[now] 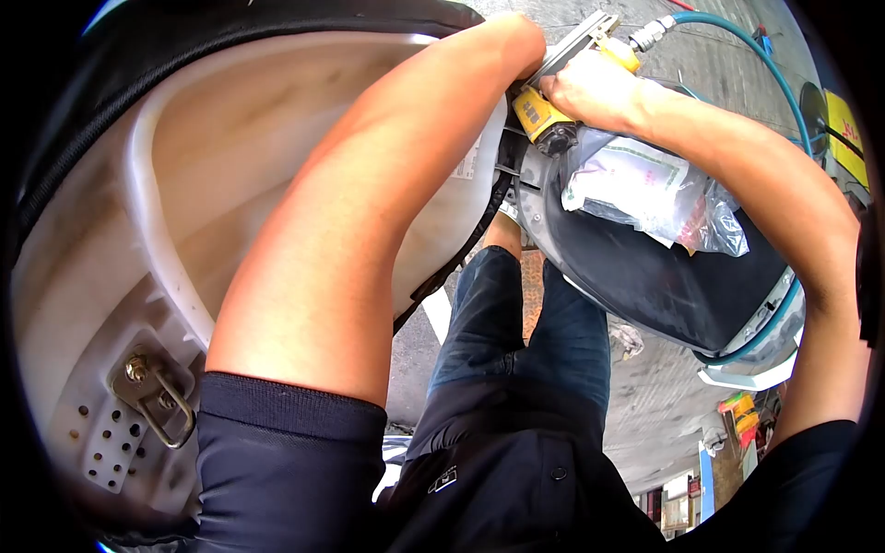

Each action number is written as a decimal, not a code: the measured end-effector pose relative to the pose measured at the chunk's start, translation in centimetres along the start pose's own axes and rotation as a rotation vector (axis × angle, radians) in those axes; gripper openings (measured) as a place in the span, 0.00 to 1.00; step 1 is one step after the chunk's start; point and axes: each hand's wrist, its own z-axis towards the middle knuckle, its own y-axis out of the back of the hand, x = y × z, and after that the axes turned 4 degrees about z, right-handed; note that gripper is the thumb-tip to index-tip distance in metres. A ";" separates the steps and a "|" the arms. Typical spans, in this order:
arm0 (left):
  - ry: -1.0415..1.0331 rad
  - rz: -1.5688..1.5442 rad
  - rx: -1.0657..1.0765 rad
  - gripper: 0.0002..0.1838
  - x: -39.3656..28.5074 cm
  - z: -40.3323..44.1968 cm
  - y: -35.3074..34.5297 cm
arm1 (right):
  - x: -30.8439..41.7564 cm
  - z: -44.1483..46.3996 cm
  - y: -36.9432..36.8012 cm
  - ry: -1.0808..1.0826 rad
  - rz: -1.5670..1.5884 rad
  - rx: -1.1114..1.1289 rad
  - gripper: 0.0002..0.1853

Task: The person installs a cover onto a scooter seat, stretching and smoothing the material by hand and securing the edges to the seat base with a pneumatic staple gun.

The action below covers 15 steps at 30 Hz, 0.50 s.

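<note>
At the top centre, beside the upper right of the shell (175,203), the right hand (590,89) is closed around a yellow air tool (539,115). The tool sits at an angle, black end cap toward the wearer. A metal fitting (653,34) and a teal hose (751,48) lie just beyond the hand; the hose curves down to the right. The left arm (332,212) extends across the pale shell toward the tool; the left hand is hidden, so its state cannot be told. A black cover (83,120) borders the shell. A clear bag (636,184) rests on the black pad (664,276), below the right forearm.
</note>
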 end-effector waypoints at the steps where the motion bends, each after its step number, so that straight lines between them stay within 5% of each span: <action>1: -0.004 0.006 0.002 0.15 0.0 0.1 0.0 | 0.2 -0.1 0.2 -0.006 0.004 -0.003 0.08; 7: -0.002 0.023 0.088 0.17 -0.2 0.3 0.7 | -0.6 -0.7 -0.5 0.030 0.048 -0.002 0.09; 15: 0.243 -0.216 0.262 0.18 1.1 -0.2 2.1 | -0.8 -3.1 0.6 -0.003 0.073 -0.090 0.08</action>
